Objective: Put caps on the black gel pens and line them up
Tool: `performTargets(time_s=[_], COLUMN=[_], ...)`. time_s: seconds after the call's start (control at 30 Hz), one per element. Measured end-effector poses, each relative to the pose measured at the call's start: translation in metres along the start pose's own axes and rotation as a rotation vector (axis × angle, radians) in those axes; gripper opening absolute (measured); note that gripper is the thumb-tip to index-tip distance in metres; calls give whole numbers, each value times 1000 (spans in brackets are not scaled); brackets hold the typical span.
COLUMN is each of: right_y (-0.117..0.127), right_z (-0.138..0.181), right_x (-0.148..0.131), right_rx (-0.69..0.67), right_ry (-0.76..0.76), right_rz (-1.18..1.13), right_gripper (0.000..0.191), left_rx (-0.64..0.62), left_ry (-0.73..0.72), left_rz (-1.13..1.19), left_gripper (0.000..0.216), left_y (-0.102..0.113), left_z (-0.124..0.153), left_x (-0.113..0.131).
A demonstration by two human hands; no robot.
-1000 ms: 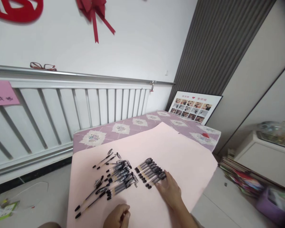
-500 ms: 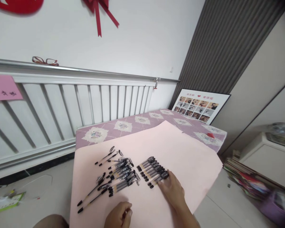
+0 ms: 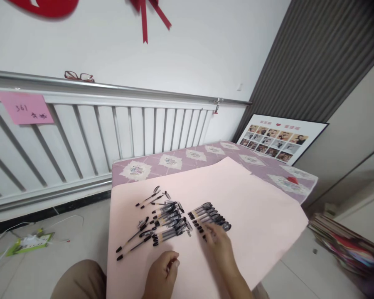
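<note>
Several black-capped gel pens lie side by side in a neat row on the pink sheet. My right hand reaches over the near end of this row, fingertips down on the nearest pens and partly hiding them. The fingers look spread rather than wrapped round a pen. To the left is a looser pile of similar pens, some with caps off. Near the front edge, my left hand rests with its fingers curled in, and nothing shows in it.
Beneath the sheet is a purple patterned tablecloth. Behind the table runs a white radiator with glasses on its pipe. A photo board leans at the back right. A power strip lies on the floor.
My right hand has shifted from the cap end of the row toward the middle and lower ends of the pens. The view has swung left; my left hand stays curled.
</note>
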State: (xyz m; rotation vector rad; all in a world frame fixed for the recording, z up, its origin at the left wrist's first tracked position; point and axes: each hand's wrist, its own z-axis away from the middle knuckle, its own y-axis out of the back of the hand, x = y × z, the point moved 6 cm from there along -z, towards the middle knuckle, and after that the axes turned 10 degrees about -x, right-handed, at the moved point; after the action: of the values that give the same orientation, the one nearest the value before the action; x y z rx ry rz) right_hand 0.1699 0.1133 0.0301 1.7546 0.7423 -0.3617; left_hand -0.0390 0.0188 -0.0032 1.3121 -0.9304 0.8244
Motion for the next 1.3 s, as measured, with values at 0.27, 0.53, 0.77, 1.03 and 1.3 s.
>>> performTargets(time_s=[0.27,0.53,0.77,1.03,1.3], right_y=[-51,-49,-52,-60,-57], right_z=[-6,-13,-3,-3,2], right_x=[-77,-79,-79,-84,-84], right_rx=[-130,-157,-204,-258,-284], right_ry=[260,241,218,234,235], right_rz=[313,374,438,455,483], right_gripper=[25,19,14,11,10], left_rx=[56,59,64,89,108], left_ry=[-19,-30,-45,-59,-81], left_rz=[126,134,136,162,168], left_gripper=[21,22,22,21,20], left_y=[7,8,9,10,11], left_z=[1,1,0,0,0], left_x=[2,4,5,2,4])
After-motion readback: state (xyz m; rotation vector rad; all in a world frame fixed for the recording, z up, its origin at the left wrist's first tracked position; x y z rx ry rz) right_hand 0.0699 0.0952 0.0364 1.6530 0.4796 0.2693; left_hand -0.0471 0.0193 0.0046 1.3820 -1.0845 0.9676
